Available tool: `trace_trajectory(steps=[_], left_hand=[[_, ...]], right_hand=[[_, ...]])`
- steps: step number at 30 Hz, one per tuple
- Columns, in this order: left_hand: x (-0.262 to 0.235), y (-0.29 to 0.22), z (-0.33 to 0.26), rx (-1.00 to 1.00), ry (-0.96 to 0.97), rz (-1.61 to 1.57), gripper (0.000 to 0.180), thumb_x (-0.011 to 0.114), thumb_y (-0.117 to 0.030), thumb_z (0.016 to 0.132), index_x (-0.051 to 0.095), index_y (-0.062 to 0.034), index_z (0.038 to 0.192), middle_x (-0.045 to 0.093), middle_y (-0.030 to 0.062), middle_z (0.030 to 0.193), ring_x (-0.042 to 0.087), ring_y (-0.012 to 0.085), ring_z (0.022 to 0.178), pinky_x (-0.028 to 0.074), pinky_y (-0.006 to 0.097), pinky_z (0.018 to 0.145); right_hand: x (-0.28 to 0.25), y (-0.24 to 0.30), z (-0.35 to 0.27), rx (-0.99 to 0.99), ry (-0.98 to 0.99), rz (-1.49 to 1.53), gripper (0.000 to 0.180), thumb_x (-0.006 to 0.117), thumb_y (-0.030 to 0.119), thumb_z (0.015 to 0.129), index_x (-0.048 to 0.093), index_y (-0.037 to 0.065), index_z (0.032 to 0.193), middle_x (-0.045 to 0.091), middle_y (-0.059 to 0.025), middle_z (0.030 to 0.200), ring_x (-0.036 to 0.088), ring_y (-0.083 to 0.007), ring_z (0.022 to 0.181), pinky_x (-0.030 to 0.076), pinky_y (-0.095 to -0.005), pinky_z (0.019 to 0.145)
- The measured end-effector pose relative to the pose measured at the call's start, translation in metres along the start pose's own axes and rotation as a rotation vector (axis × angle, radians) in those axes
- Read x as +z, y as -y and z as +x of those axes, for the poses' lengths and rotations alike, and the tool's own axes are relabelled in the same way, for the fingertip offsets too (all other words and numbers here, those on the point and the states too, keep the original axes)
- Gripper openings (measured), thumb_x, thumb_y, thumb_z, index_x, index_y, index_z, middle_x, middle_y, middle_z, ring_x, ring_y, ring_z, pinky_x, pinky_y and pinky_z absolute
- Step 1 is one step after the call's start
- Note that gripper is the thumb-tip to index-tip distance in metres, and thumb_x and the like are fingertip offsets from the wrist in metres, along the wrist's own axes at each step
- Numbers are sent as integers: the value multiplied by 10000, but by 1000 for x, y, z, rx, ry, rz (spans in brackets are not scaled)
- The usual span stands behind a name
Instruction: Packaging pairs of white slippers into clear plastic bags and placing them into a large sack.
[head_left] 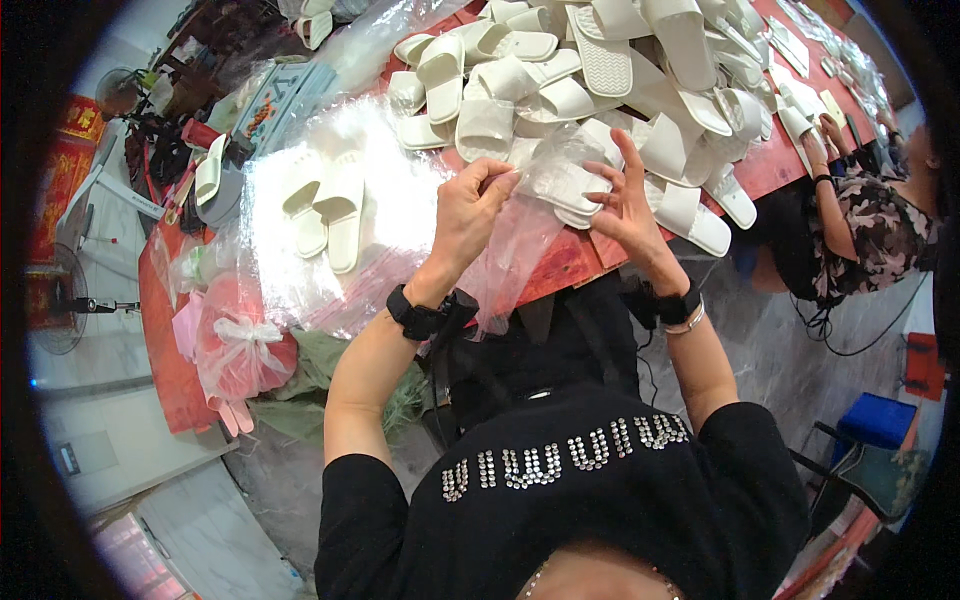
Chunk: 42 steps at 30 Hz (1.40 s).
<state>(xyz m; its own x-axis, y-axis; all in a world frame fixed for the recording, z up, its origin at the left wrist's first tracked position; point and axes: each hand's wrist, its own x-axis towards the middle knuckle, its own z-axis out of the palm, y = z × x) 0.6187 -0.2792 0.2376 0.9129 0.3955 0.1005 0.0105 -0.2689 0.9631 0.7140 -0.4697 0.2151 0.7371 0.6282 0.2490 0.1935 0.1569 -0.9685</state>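
My left hand (468, 215) pinches the edge of a clear plastic bag (550, 155) between thumb and fingertips, near the front of the red table. A pair of white slippers (570, 188) lies just right of that pinch, with the clear film over or around it; which of the two I cannot tell. Beside these slippers my right hand (637, 205) is open, its fingers spread and bent, with nothing visibly gripped. Another white slipper pair (342, 205) rests on a shiny stack of clear bags (275, 215), to the left of my left hand.
A large heap of white slippers (600, 75) covers the table beyond my hands. A tied pink bag (235, 345) sits at the table's left edge, and a blue-grey crate (285, 100) stands far left. On the right, a co-worker (870, 225) handles slippers at the red table (775, 178).
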Motion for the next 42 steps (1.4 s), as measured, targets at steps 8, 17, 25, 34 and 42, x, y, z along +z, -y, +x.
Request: trace_trajectory(steps=[8,17,25,34,42], left_hand=[[26,-2,-24,351,106,282,131,587,-125,811,559,2,798,537,72,673,496,151,584,405,267,550],[30,-23,-26,564,-20,464,784,629,-36,670,260,-100,1359,540,106,1087,545,158,758,447,262,641],[43,-34,-11,377,230,34,691,580,7,722,311,-142,1340,577,45,938,492,95,633,421,242,568],[27,-5,-21,377,-298,-132,138,531,-74,869,570,-19,989,566,33,882,537,106,793,449,237,680],[29,136,-73,-459,-133,-473,203,452,-286,920,534,-105,963,561,1,831,565,111,757,435,219,613]], right_hand=[[13,6,-11,-202,-159,-535,873,704,143,670,196,97,1379,142,-206,1404,350,-334,1183,434,-371,843],[13,29,-18,-325,50,-480,553,475,-136,649,440,48,1170,522,-159,1108,561,-242,740,464,-314,622],[23,20,-22,-563,-87,-513,589,536,-113,650,317,54,1171,373,-236,1232,496,-265,971,424,-346,794],[51,37,-49,-607,-152,-1173,311,602,41,677,612,207,940,319,-193,1350,342,-356,1215,264,-473,987],[-1,-34,-76,-330,138,-1431,205,627,153,664,628,169,869,494,-95,1205,391,-281,1171,245,-559,942]])
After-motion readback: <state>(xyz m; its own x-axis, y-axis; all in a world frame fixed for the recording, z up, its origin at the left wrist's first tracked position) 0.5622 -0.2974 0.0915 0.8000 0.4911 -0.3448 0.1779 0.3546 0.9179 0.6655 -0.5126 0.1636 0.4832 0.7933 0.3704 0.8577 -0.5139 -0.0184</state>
